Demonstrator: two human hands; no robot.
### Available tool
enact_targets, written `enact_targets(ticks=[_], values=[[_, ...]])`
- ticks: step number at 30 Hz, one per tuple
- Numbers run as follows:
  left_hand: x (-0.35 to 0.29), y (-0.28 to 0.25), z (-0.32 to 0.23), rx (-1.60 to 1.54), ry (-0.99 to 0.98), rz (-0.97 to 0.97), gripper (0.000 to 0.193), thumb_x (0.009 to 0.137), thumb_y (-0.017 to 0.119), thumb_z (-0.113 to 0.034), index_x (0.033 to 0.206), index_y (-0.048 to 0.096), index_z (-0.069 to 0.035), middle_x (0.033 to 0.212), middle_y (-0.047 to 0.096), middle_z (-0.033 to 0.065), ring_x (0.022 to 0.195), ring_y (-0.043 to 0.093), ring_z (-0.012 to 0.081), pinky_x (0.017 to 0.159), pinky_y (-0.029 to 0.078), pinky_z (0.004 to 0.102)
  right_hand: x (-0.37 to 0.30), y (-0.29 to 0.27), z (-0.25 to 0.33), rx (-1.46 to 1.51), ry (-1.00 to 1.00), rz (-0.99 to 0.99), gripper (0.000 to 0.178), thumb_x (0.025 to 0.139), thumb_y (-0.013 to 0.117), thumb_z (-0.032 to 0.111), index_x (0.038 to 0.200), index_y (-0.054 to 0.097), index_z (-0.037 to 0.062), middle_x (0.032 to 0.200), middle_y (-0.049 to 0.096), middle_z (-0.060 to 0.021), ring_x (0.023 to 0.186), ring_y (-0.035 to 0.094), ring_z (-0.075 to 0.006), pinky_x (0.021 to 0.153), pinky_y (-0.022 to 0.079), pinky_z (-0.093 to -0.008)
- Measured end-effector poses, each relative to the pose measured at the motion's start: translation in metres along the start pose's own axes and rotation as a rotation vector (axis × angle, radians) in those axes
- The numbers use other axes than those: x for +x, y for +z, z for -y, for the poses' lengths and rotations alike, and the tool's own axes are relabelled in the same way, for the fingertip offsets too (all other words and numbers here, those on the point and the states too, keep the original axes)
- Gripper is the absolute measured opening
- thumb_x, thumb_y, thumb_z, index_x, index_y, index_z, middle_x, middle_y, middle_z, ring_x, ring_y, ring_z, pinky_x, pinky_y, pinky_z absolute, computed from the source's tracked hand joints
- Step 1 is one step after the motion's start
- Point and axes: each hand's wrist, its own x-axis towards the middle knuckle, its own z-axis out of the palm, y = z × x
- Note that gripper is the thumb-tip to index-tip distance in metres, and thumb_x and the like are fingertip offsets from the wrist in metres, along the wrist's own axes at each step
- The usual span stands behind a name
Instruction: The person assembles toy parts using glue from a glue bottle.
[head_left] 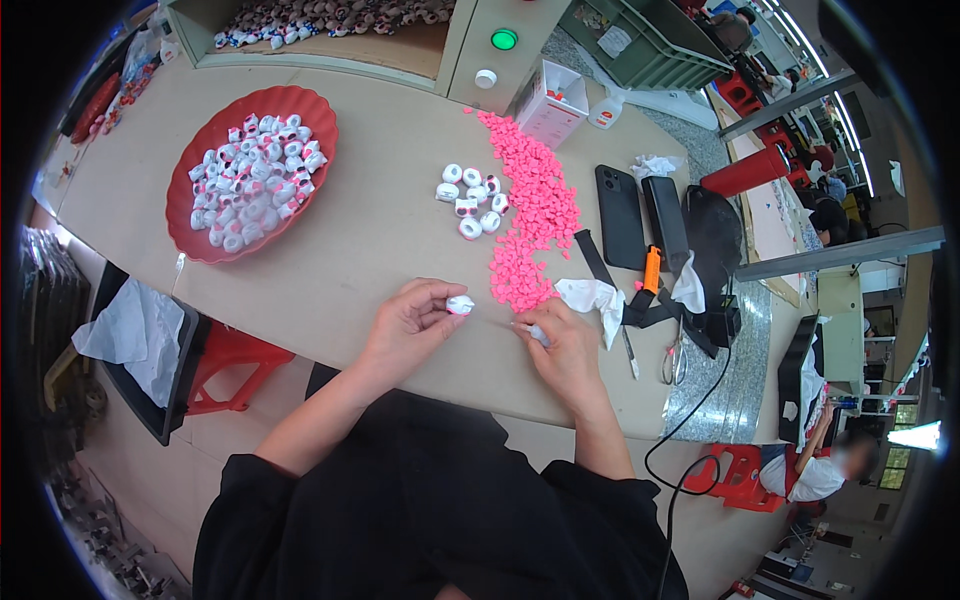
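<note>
My left hand (408,322) pinches a small white rounded piece (460,304) with a bit of pink on its underside, between thumb and fingertips. Close to its right, my right hand (568,350) is closed around a small whitish tube (539,334) with a thin tip pointing toward that piece; most of the tube is hidden by the fingers. Beyond my hands lies a group of similar white pieces (470,228). A band of small pink pieces (535,185) stretches along the table beside them, its near end by my right fingers.
A red scalloped bowl (180,235) of white-and-pink pieces stands at left. On the right lie a black phone (620,217), a dark case (665,220), an orange lighter (652,268), crumpled tissue (597,300), a pen (631,353) and scissors (674,362). A white box (552,108) stands behind.
</note>
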Motion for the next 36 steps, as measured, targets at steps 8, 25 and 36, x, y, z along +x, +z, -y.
enact_targets(ticks=[8,25,36], values=[[0.0,0.0,-0.001,0.002,-0.058,0.027,0.025,0.079,0.054,0.003,0.103,0.051,0.004,0.098,0.048,0.0048,0.091,0.051,0.01,0.081,0.044,0.022,0.001,0.002,0.002,-0.077,-0.026,0.011,0.009,0.07,0.062,0.007,0.078,0.06,0.0049,0.076,0.055,-0.0068,0.068,0.056,-0.024,0.057,0.044,-0.032],[-0.002,-0.004,0.004,-0.036,-0.014,0.132,0.025,0.078,0.051,0.005,0.104,0.052,0.003,0.1,0.049,0.0072,0.094,0.053,0.0146,0.082,0.046,0.024,0.005,0.03,0.036,0.881,0.312,-0.039,0.013,0.071,0.066,0.002,0.077,0.055,0.0019,0.073,0.056,-0.0001,0.07,0.051,-0.0061,0.064,0.043,-0.0196],[-0.002,-0.004,-0.001,0.12,-0.007,0.124,0.022,0.077,0.053,0.004,0.1,0.054,0.003,0.098,0.051,0.0094,0.091,0.054,0.0161,0.08,0.047,0.0257,0.009,0.033,0.036,0.83,0.373,-0.036,0.016,0.071,0.066,0.003,0.082,0.055,0.0005,0.076,0.058,-0.0025,0.071,0.055,-0.0081,0.064,0.045,-0.0206]])
